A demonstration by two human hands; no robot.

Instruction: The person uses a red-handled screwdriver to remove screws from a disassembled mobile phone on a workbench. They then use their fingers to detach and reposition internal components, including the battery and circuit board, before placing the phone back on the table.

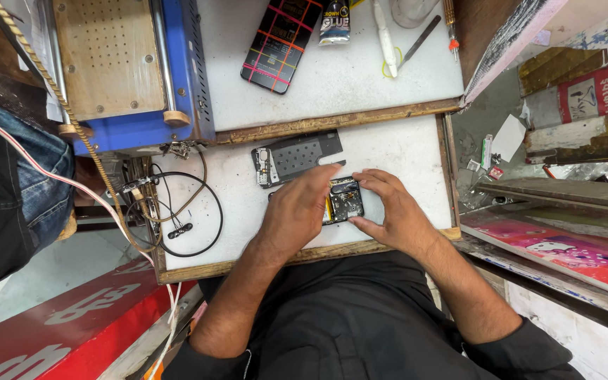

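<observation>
An opened phone (pixel 345 200) with its dark circuit board and a yellow strip showing lies on the white work surface (pixel 402 151). My left hand (pixel 295 211) covers its left part, fingers pressed flat on it. My right hand (pixel 388 204) grips its right end with thumb and fingers. Just beyond, a detached dark phone back panel (pixel 293 156) lies flat, apart from both hands.
A blue machine with a perforated metal plate (pixel 131 70) stands at the far left. Black cables (pixel 184 211) loop left of my hands. Further back lie a dark patterned phone (pixel 281 42), a glue tube (pixel 335 21) and small tools (pixel 416 39). A person in jeans (pixel 8 183) stands left.
</observation>
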